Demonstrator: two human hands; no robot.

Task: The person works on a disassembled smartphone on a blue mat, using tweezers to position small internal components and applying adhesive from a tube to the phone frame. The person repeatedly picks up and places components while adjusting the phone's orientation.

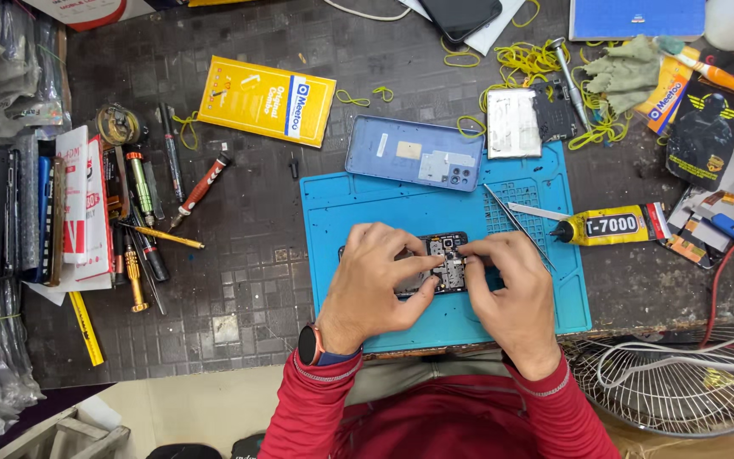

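An opened phone (446, 262) with its dark circuit board exposed lies on a blue work mat (358, 212). My left hand (373, 285) grips the phone's left part, fingers curled over it. My right hand (513, 289) rests on the phone's right end, fingertips pinching at the board near the camera area. A blue phone back cover (414, 153) lies at the mat's far edge. Thin metal tweezers (516, 223) lie on the mat just beyond my right hand.
A yellow glue tube (609, 226) lies right of the mat. Screwdrivers (142, 212) and tools are spread at the left, beside a yellow packet (265, 100). Yellow rubber bands (524, 61), a silver battery (512, 123) and a rag (626, 72) lie behind. A wire fan guard (681, 382) stands lower right.
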